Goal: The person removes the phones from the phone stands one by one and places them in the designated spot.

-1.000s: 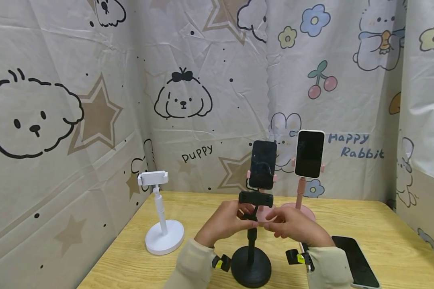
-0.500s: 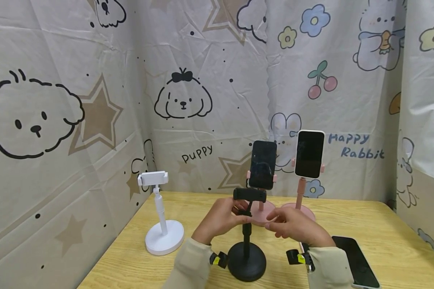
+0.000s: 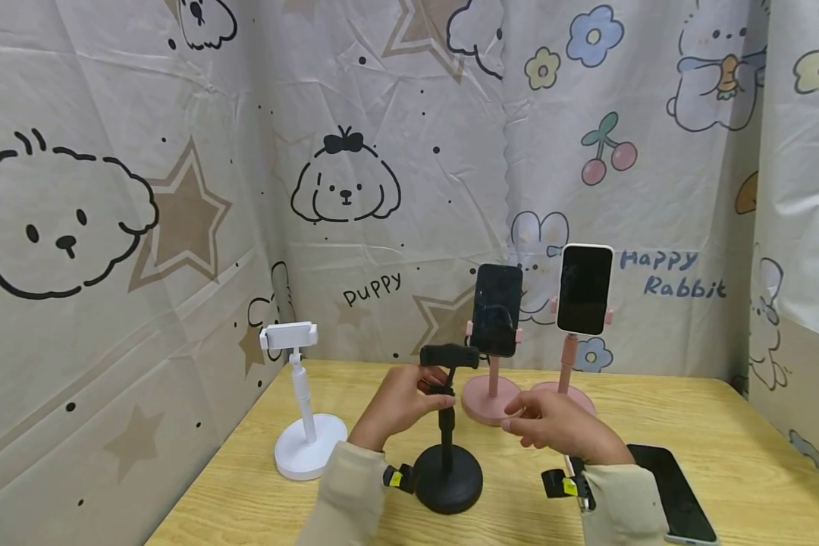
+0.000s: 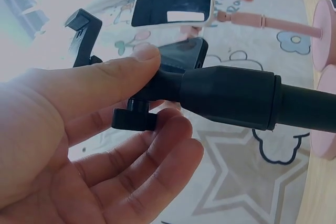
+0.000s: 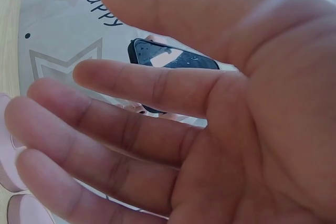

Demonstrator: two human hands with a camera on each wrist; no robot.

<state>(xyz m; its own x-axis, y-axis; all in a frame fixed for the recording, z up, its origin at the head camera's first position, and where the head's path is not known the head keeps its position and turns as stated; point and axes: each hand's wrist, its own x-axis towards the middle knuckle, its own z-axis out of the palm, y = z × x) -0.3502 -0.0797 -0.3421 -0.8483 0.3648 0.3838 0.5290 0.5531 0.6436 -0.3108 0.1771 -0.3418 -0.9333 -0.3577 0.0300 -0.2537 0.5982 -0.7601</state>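
Note:
A black phone stand (image 3: 448, 481) with a round base and an empty clamp (image 3: 449, 356) is upright in the middle of the head view. My left hand (image 3: 399, 402) grips its neck just under the clamp. In the left wrist view the thumb (image 4: 118, 80) lies over the neck, near a small black knob (image 4: 135, 118), with the fingers curving round from the other side. To the right of the stand, my right hand (image 3: 556, 423) hovers apart from it with relaxed fingers and an empty palm, as the right wrist view confirms.
A white phone stand (image 3: 309, 447) is at left. Two pink stands behind hold a dark phone (image 3: 496, 311) and a white-edged phone (image 3: 585, 290). Another phone (image 3: 672, 489) lies on the wooden table (image 3: 744, 455) near my right sleeve, partly over something hidden. A printed curtain (image 3: 382, 152) encloses the table.
The black stand has moved left and a little away from me in my left hand, uncovering a pink base behind it. My right hand has stayed nearly in place.

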